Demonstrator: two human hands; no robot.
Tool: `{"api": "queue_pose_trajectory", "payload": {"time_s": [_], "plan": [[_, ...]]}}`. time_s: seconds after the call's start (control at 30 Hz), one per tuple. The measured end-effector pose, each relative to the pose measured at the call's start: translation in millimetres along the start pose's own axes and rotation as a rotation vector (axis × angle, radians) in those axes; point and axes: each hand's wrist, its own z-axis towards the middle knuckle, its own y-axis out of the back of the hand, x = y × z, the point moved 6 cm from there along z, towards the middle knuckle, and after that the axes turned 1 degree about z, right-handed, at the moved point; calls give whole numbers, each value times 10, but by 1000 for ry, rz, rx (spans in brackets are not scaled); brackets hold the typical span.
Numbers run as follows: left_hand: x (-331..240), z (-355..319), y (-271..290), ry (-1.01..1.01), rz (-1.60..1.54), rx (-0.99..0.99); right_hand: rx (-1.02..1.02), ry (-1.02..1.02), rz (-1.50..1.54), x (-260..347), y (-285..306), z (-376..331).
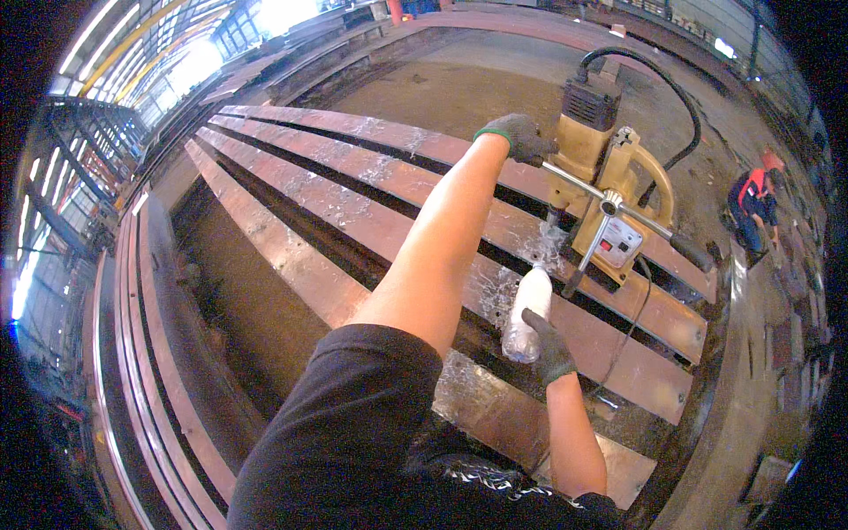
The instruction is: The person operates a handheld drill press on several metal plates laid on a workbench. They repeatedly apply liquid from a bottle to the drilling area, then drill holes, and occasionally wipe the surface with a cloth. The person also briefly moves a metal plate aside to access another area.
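My left hand (519, 139), in a dark glove with a green cuff, is closed around the end of one spoke of the feed handle (579, 181) on a yellow magnetic drill (580, 132). The drill stands on a long flat steel bar (658, 305). In my gloved right hand (553, 352) is a plastic bottle (533, 299) of whitish liquid, tilted with its top toward the drill's bit (555, 216). Whitish wet splashes and shavings lie around the bit. The bottle's tip is close to the bit; whether liquid is coming out cannot be made out.
Several parallel steel bars (318, 199) run away to the far left, with dark gaps between them. A black cable (693, 97) arches from the drill's top; a thinner cord (638, 318) hangs across the bars. At far right, a person (755, 208) bends over metal pieces. More long bars (159, 353) lie at left.
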Motion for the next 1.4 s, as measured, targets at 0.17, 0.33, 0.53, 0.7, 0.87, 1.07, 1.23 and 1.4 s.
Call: {"api": "queue_pose_trajectory", "payload": {"time_s": [0.17, 0.33, 0.53, 0.7, 0.87, 1.07, 1.23, 1.4], "plan": [[-432, -330, 315, 76, -176, 21, -43, 101, -25, 107, 166, -38], [-250, -253, 214, 98, -87, 13, -38, 63, -50, 41, 93, -13], [-261, -148, 104, 115, -252, -7, -57, 112, -32, 111, 57, -109], [-152, -138, 96, 85, -267, 4, -82, 36, -46, 136, -87, -218], [-151, -33, -24, -57, -132, 12, -86, 60, -54, 96, -19, -201], [-70, -41, -40, -40, -335, -37, -80, 77, -63, 99, -60, -190], [-264, -107, 46, -14, -238, 52, -81, 94, -152, 32, 110, -111], [-141, -63, -10, 10, -180, 53, -90, 62, -93, -9, 60, -78]]}}
